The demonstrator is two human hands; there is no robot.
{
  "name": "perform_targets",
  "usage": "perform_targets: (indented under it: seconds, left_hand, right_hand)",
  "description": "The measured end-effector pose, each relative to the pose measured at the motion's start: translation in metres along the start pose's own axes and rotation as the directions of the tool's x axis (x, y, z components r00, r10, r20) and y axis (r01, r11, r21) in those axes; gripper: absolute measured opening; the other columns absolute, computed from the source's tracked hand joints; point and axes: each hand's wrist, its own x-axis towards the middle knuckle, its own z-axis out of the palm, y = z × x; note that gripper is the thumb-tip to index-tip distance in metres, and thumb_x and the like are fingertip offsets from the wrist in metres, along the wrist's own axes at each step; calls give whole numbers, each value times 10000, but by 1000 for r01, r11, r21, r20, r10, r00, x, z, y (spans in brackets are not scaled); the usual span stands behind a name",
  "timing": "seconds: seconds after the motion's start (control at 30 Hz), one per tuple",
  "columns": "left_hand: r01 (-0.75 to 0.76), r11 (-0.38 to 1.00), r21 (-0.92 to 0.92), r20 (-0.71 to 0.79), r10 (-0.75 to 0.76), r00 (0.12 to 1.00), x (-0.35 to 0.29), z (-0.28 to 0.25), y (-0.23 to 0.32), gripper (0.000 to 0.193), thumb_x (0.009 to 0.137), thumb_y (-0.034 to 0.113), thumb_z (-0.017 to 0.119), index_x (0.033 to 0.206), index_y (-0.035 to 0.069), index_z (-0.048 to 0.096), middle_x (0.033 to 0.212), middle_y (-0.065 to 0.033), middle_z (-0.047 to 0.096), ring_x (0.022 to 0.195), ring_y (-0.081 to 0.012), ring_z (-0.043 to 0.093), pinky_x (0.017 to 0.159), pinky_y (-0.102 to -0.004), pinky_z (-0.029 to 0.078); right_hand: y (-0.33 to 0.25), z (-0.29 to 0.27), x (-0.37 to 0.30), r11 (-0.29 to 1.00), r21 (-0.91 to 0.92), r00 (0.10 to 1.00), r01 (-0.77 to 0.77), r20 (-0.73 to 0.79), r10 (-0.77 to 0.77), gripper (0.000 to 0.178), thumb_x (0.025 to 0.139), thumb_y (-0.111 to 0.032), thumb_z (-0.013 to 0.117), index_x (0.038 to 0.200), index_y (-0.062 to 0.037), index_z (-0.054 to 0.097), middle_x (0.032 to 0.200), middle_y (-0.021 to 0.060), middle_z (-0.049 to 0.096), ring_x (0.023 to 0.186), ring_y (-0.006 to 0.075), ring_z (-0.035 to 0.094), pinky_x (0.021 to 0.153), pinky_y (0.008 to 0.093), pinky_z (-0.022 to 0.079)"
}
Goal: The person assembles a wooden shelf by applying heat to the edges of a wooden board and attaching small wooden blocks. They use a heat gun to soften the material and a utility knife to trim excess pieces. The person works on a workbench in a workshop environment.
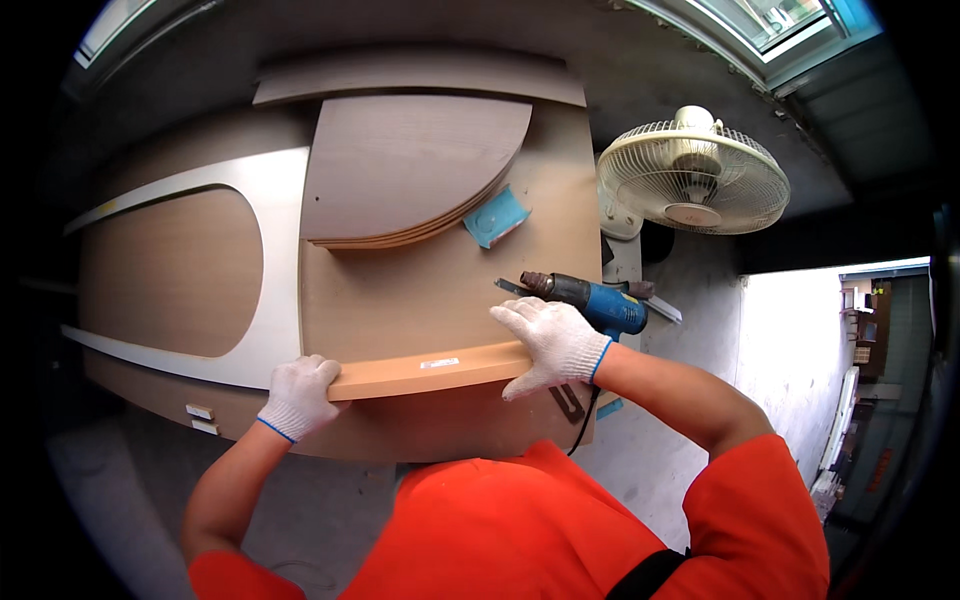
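A long, narrow tan wooden board (410, 373) with a small white label lies across the near part of the worktable (540, 230). My left hand (302, 392), in a white knitted glove with a blue cuff, is closed around its left end. At the right end, my gloved right hand (556, 343) spans the board, thumb on the near side and fingers on the far side. Just beyond that hand lies a blue heat gun (598, 303) with a dark nozzle, its cord running toward me. A dark slotted metal piece (567, 402) shows beneath my right wrist.
Quarter-round panels (415, 160) are stacked at the back, with a long board (420, 75) behind them. A white frame with a rounded opening (283, 270) lies left. A blue sandpaper-like piece (496, 216) rests mid-table. A fan (695, 175) stands beyond the right edge.
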Motion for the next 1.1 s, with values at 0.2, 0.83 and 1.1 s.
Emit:
perform_targets:
  seconds: [0.2,0.83,1.1]
  left_hand:
    - [30,999,27,-43,-29,999,6,-2,0,346,799,397,909,977,124,792,936,-115,768,902,-335,768,809,-474,619]
    - [125,990,64,35,-127,991,5,-16,22,339,831,440,900,929,127,815,918,-137,800,884,-366,778,824,-485,615]
    - [156,985,78,13,-158,987,-1,-13,24,383,847,488,878,956,127,814,949,-137,800,924,-357,782,845,-472,619]
  right_hand:
    - [-25,0,0,959,-281,986,39,-143,-82,1187,731,-762,851,1547,42,543,1459,246,649,1447,418,569,1341,602,234]
    - [-16,58,-36,960,-265,858,-87,-510,-63,1192,750,-766,810,1593,24,518,1611,234,542,1601,426,381,1369,609,136]
    - [-35,66,-27,894,-353,856,-276,-512,62,718,900,-418,751,1468,5,633,1473,253,636,1517,426,480,1353,614,179]
